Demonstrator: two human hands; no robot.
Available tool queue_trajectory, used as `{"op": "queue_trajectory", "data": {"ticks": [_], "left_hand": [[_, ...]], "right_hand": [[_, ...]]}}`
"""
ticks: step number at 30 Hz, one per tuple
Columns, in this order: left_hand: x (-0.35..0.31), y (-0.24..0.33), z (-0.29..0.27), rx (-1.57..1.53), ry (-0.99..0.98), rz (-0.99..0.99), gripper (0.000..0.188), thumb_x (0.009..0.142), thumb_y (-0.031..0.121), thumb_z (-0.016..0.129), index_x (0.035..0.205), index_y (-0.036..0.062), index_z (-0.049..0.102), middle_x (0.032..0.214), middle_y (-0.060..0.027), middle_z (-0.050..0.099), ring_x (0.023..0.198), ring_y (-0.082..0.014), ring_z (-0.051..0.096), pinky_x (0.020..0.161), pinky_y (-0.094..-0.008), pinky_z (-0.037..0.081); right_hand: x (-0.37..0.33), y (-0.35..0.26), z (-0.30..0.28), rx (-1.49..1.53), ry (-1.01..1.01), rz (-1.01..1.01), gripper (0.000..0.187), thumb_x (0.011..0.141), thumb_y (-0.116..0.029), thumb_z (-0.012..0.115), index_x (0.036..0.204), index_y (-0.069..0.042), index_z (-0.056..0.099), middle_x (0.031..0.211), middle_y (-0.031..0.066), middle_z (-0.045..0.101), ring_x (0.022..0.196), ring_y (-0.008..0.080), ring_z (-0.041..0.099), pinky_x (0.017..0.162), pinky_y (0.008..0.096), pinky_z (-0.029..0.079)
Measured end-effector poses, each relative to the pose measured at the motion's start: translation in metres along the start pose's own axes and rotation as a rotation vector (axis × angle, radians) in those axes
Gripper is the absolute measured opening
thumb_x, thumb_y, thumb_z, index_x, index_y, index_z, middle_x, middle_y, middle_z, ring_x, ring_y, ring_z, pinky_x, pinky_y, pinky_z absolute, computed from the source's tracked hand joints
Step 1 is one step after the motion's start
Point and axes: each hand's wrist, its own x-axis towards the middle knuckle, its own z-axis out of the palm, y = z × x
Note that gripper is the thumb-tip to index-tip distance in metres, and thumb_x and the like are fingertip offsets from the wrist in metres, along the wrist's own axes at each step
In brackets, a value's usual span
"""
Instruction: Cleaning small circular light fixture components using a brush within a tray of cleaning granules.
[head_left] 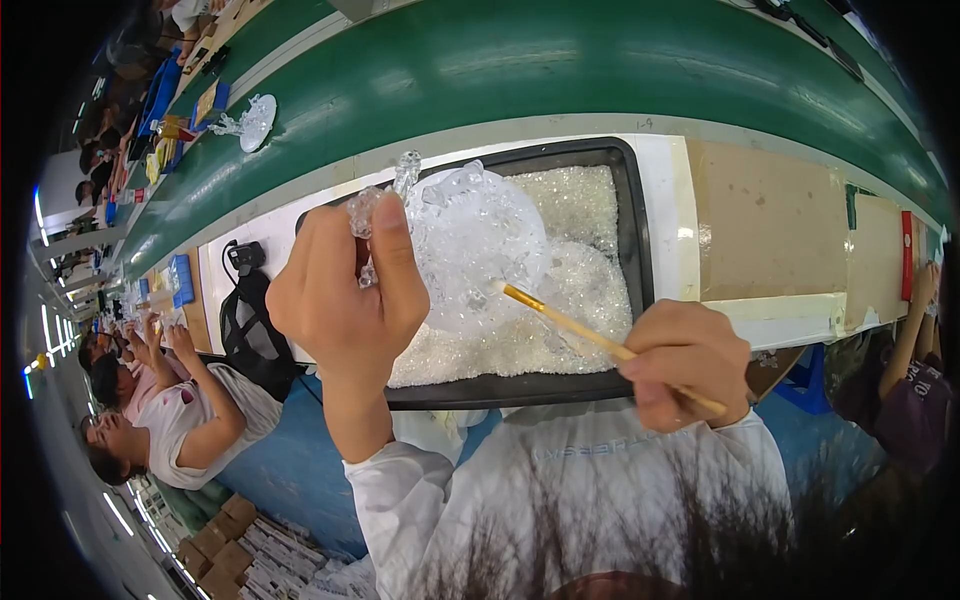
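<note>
My left hand point(350, 285) is closed round part of a clear figurine with a round, whitish base disc point(505, 215), tilted up above a black tray point(642, 250). Clear knobbly pieces stick out past my fingers and across the disc; their exact shape is hard to make out. In my right hand point(685, 360) is a thin wooden paintbrush point(580, 333) with a gold-coloured ferrule, gripped near the end of its handle. The pale brush tip points at the lower part of the disc; whether it touches cannot be told. Sparkling whitish granules point(580, 285) fill the tray beneath.
A green conveyor belt point(600, 75) runs beyond the bench, carrying another clear figurine with a round base point(258, 122). Left of the tray lies a black strap bag point(250, 325). Brown board point(780, 220) covers the bench on the right. Other people sit at left and right.
</note>
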Motion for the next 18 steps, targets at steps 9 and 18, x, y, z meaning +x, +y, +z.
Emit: {"op": "queue_trajectory", "data": {"ticks": [9, 18], "left_hand": [[0.001, 0.001, -0.001, 0.028, 0.009, 0.146, 0.012, 0.086, 0.011, 0.073, 0.082, 0.0009, 0.069, 0.061, -0.0061, 0.056, 0.044, -0.0183, 0.049, 0.042, -0.0281, 0.036], [-0.001, 0.004, 0.001, 0.033, 0.075, 0.239, 0.013, 0.084, 0.013, 0.074, 0.083, 0.0006, 0.071, 0.062, -0.0081, 0.059, 0.047, -0.0221, 0.054, 0.046, -0.0285, 0.042]], "right_hand": [[0.025, -0.001, 0.001, 0.002, 0.038, 0.13, 0.013, 0.084, 0.003, 0.06, 0.095, 0.005, 0.068, 0.079, 0.0191, 0.067, 0.058, 0.0224, 0.062, 0.051, 0.0299, 0.049], [0.025, 0.001, -0.005, -0.039, 0.098, 0.143, 0.018, 0.078, 0.007, 0.058, 0.093, 0.005, 0.068, 0.08, 0.0169, 0.068, 0.061, 0.0237, 0.063, 0.053, 0.0311, 0.05]]}}
